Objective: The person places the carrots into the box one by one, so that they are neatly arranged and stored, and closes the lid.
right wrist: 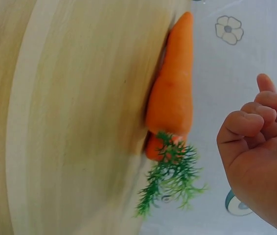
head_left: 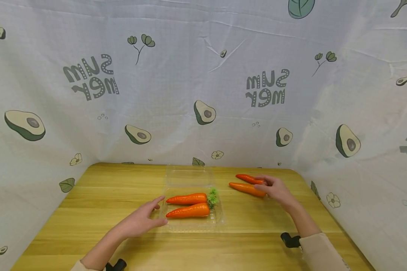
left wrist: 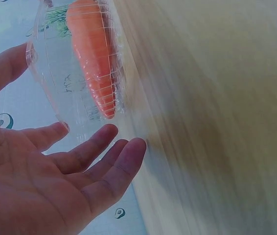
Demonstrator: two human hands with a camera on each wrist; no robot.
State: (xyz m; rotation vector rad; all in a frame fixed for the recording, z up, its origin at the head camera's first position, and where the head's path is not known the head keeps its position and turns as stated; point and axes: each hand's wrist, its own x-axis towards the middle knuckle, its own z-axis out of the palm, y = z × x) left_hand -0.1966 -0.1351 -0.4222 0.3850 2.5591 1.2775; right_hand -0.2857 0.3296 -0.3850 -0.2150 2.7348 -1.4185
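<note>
A clear plastic clamshell box [head_left: 190, 227] lies with its lid raised or folded back at the far side. Inside, side by side, are two orange carrots [head_left: 190, 211] with green tops [head_left: 213, 197] at their right ends. My left hand [head_left: 140, 220] is at the box's left edge, thumb and index finger spread along the rim, the other fingers extended. Two more carrots lie to the right of the box, a nearer orange carrot [head_left: 247, 189] and a redder carrot [head_left: 247, 178] behind it. Over their thick ends hovers my right hand [head_left: 274, 189], fingers loosely bent and holding nothing.
The wooden table [head_left: 122, 188] has rounded far corners. A white curtain [head_left: 176, 75] printed with avocados and flowers surrounds its back and sides. Black wrist mounts [head_left: 289, 240] sit by both sleeves.
</note>
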